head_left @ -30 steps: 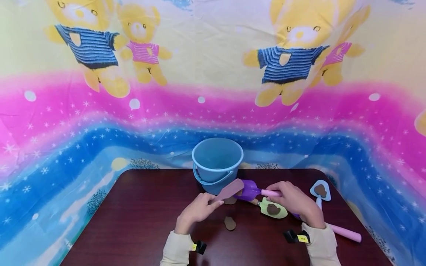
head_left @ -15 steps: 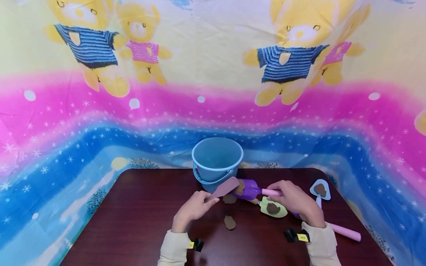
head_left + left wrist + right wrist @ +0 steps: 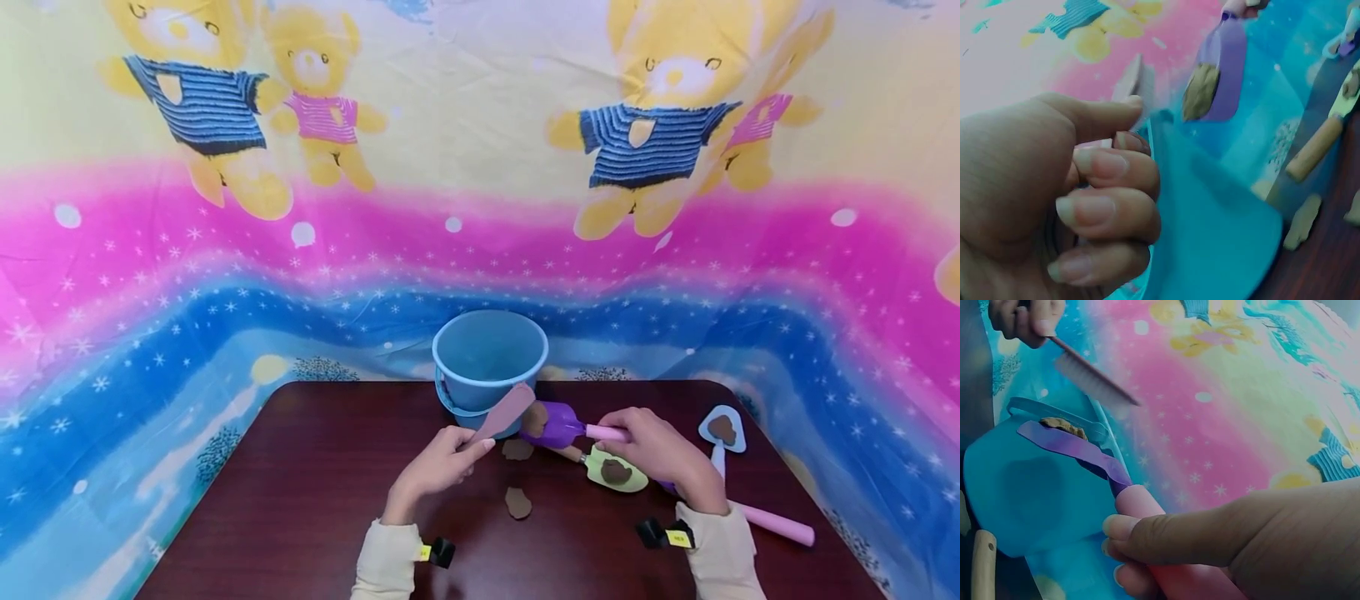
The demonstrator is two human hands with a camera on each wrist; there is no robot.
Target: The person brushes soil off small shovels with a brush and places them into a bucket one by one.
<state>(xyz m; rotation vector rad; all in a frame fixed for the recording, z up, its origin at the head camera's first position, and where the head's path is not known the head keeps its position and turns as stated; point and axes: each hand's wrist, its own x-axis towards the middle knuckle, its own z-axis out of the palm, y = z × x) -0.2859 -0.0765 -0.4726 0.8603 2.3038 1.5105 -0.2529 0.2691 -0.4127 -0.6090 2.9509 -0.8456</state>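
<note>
My left hand point(image 3: 435, 471) grips a pink brush point(image 3: 504, 415) whose pale bristles point(image 3: 1088, 381) hang downward in the right wrist view. In my right hand point(image 3: 660, 454) is the pink handle of a small purple shovel point(image 3: 564, 427), held with the thumb on top. A brown clay-like lump point(image 3: 535, 419) sits near the front of its blade. The brush tip is close to the lump, just above and left of it in the head view. Both tools are in front of the light-blue bucket point(image 3: 468, 398). The right wrist view shows the brush apart from the shovel.
Flat brown pieces point(image 3: 517, 503) lie on the dark table point(image 3: 300, 500). A green trowel point(image 3: 636, 481) bears another brown lump, as does a light-blue shovel point(image 3: 738, 433) at the right. Another pink handle point(image 3: 780, 525) lies near the right edge. A printed cloth point(image 3: 450, 267) hangs behind.
My left hand has shifted slightly left, and the brush tip has risen and moved left off the purple shovel, uncovering the lump. The shovel has moved only slightly to the left.
</note>
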